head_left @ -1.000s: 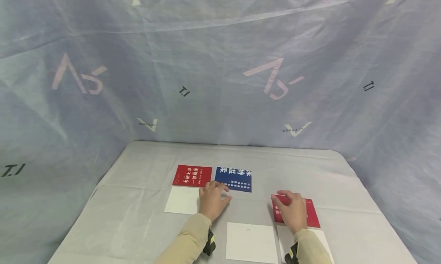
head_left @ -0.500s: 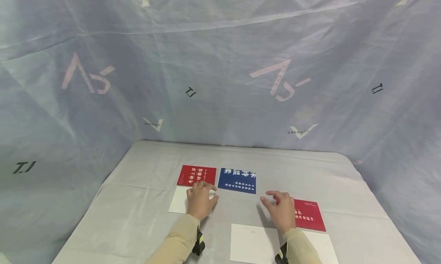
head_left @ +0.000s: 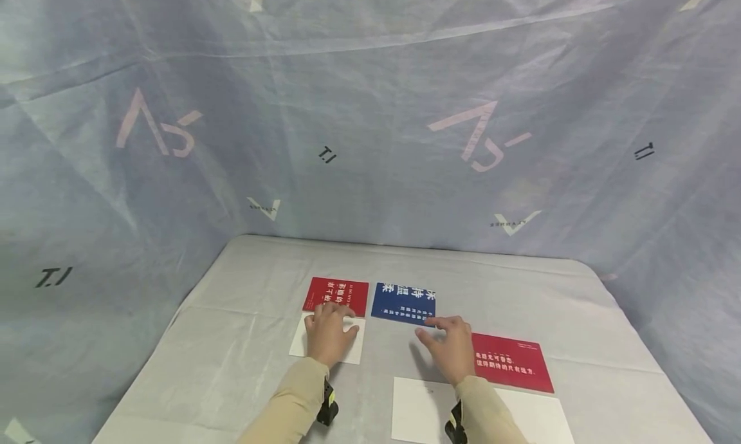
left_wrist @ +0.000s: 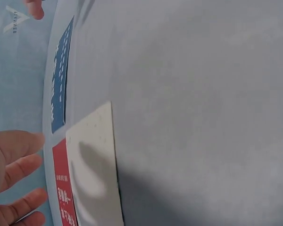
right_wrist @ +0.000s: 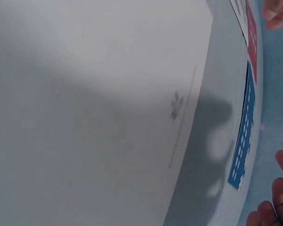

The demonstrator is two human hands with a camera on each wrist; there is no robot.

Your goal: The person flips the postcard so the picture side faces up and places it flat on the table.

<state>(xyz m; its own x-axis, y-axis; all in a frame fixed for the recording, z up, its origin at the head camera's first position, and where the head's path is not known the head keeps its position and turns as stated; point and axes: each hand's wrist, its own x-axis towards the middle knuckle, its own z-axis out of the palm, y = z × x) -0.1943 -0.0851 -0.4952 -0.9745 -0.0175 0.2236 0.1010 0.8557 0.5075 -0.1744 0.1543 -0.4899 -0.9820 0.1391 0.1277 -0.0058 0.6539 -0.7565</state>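
Note:
My left hand (head_left: 330,336) hovers with loosely bent fingers over a white card (head_left: 356,346), its shadow falling on that card in the left wrist view. Just beyond lies a red card (head_left: 354,294) with white lettering, partly covered by the fingertips. To its right is a blue lettered card (head_left: 404,304). My right hand (head_left: 451,349) holds nothing; thumb and fingers are spread apart near the blue card's front right corner. A second red card (head_left: 512,365) lies right of this hand. Nearer me, a white card (head_left: 419,405) is partly hidden by the right sleeve.
Another white card (head_left: 538,415) lies in front of the right red card, partly behind the right sleeve. All the cards lie flat on a pale cloth-covered table (head_left: 231,341). Printed grey fabric (head_left: 370,109) hangs around the back and sides.
Both hands have moved left: the left one from beside the blue card to over the white card, the right one off the right red card. The head view has turned slightly right-to-left.

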